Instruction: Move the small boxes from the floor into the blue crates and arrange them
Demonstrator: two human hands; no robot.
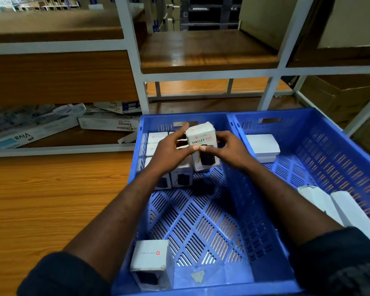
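Both hands hold a small white box marked HALLEY 20K (pixel 202 135) above the far end of the left blue crate (pixel 201 221). My left hand (pixel 169 150) grips its left side and my right hand (pixel 226 149) grips its right side, thumbs meeting on the front face. Several similar white boxes (pixel 156 139) stand in rows against the crate's far left corner, partly hidden by my left hand. One more small box (pixel 151 261) stands alone at the crate's near left corner.
A second blue crate (pixel 329 159) sits to the right, holding a white box (pixel 263 146) at its far end and two long white boxes (pixel 333 204) at the near side. Metal shelving (pixel 137 60) with flat cartons (pixel 30 127) stands behind. Wooden floor (pixel 51 199) lies left.
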